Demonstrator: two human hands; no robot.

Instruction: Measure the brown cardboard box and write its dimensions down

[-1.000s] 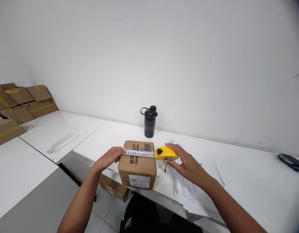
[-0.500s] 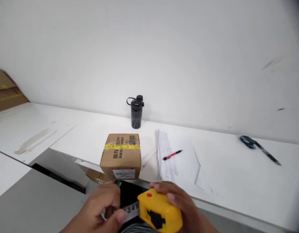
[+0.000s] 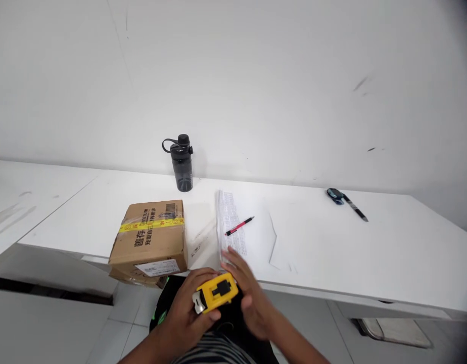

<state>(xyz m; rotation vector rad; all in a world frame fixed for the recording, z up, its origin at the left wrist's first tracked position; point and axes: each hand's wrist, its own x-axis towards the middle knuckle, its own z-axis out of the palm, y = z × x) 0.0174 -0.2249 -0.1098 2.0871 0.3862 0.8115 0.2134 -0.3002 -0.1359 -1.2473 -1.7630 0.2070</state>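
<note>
Yellow tape measure sits gripped in my left hand, this side of the surface, long axis slanting away rightward, metal tip at the left. Right hand, fingers spread, grasps nothing beside the other end, contact I cannot tell; it's nearer the pen lying ahead on the papers.

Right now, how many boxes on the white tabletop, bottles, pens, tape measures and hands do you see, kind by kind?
Boxes on the tabletop: 1, cardboard box
Bottles: 1, black bottle
Pens: 1, red-and-black pen
Tape measures: 1, yellow tape measure
Hands: 2, left hand, right hand
Total: 6
</note>
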